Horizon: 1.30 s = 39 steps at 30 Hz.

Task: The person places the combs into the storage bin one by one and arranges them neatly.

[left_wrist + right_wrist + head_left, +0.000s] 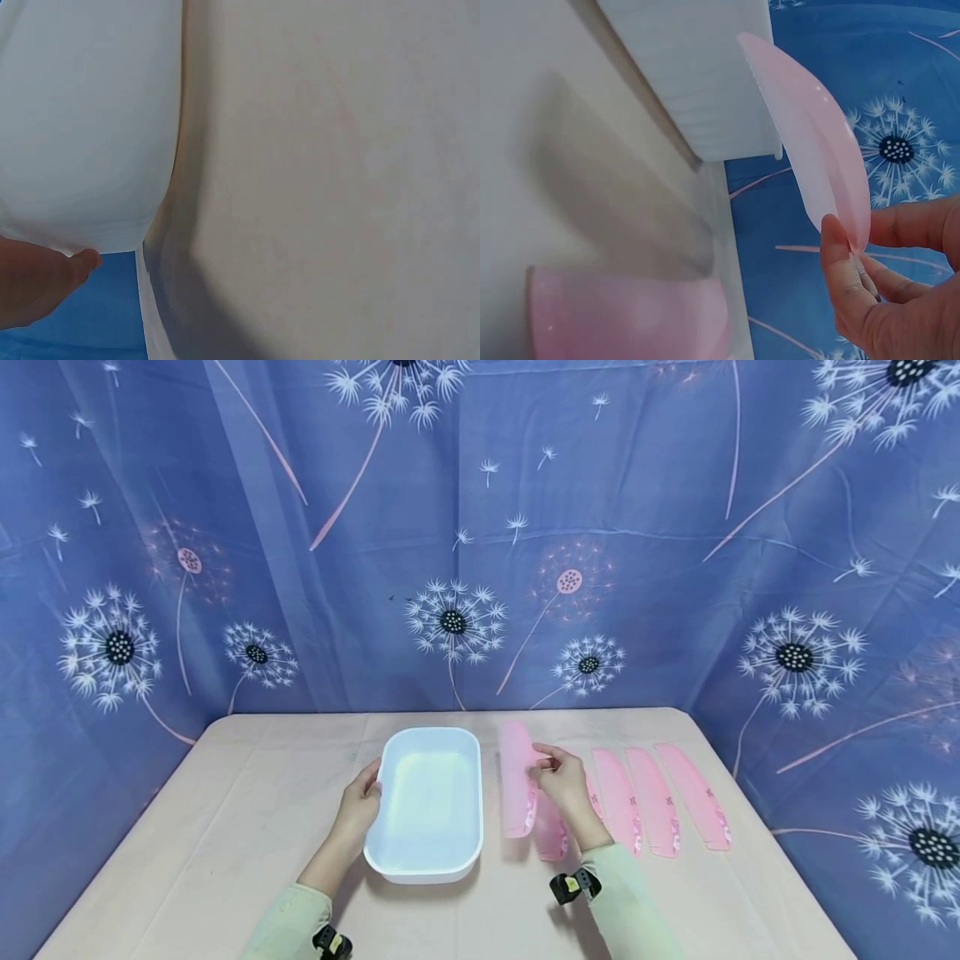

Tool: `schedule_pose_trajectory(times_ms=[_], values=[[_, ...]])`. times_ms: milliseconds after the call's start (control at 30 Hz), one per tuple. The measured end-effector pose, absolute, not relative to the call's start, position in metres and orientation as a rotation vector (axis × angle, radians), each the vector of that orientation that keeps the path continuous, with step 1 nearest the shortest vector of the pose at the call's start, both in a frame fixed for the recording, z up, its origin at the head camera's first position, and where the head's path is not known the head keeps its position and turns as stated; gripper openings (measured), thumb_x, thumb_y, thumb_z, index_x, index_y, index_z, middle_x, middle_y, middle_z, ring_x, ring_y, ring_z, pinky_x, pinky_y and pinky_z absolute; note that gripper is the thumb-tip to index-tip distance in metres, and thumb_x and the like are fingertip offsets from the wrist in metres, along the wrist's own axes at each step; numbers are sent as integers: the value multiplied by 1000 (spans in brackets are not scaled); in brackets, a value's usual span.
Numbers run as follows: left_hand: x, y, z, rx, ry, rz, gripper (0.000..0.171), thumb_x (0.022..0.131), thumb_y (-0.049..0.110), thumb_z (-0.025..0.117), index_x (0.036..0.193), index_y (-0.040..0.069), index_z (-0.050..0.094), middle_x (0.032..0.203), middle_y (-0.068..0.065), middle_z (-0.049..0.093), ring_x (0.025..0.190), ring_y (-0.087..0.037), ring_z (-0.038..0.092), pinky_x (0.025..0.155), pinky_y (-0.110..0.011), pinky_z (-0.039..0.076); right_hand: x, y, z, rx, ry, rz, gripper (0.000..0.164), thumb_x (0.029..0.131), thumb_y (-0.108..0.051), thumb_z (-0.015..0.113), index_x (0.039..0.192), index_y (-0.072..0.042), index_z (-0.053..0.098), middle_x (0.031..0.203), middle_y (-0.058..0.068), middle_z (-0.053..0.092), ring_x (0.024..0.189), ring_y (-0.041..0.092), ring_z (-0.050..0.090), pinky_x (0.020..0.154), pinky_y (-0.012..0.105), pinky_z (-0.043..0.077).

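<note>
A white rectangular plastic basin [423, 876] stands on the table with nothing inside. My left hand [356, 806] grips its left rim, thumb at the edge; in the left wrist view the basin's outer wall [90, 127] rises over my fingertip. Just right of the basin, my right hand [562, 779] pinches a pink comb [516, 781] between thumb and fingers. The right wrist view shows this comb [814, 127] raised off the table and tilted, held near one end. Beneath it lies another pink comb [551, 833], partly covered.
More pink combs lie in a slanted row to the right, among them one comb [617, 793] near my forearm and one [693, 797] at the far right. A pale cloth covers the table [247, 810]. A blue dandelion-print curtain [360, 635] hangs behind and at both sides.
</note>
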State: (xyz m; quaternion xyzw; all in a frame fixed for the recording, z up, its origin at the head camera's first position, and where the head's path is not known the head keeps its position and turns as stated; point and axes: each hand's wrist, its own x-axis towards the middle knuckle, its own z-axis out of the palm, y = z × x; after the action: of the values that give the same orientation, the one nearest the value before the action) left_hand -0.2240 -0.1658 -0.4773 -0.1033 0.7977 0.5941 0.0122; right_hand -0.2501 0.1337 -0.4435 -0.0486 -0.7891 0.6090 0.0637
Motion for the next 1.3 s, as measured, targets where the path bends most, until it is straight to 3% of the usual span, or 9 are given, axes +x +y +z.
schedule_pose_trajectory(times_ms=[333,600,867,1100,1300], values=[[-224,-166,-479,-321,2481,1866,49,103,10,31,151,7,26,151,-20,33,140,-38,29,114,-47,29,-251,121,-432,-106,-2311,1892,45,73,11,61,117,6,65,75,7,61,58,5,49,50,13,44],[-224,-167,-478,-327,2477,1871,49,103,9,31,151,6,26,150,-21,33,139,-39,29,114,-48,29,-251,102,-420,-42,-2273,1912,43,74,10,61,117,6,65,82,18,65,59,4,52,53,14,48],[-224,-166,-478,-309,2470,1886,49,102,8,31,151,5,26,150,-22,32,139,-40,29,114,-48,29,-254,81,-417,-32,-2263,1936,42,75,9,63,116,5,66,76,12,65,57,3,54,54,16,50],[-221,-167,-476,-291,2478,1893,49,102,7,32,151,4,26,149,-24,33,138,-41,30,114,-49,28,-256,61,-422,-9,-2269,1940,40,75,9,64,116,6,65,77,15,66,58,5,56,55,19,54],[-222,-166,-475,-302,2477,1890,49,102,7,32,151,3,26,150,-24,33,138,-41,30,115,-49,28,-255,46,-429,-33,-2277,2039,42,76,8,65,118,6,64,74,6,61,57,5,55,55,18,52]])
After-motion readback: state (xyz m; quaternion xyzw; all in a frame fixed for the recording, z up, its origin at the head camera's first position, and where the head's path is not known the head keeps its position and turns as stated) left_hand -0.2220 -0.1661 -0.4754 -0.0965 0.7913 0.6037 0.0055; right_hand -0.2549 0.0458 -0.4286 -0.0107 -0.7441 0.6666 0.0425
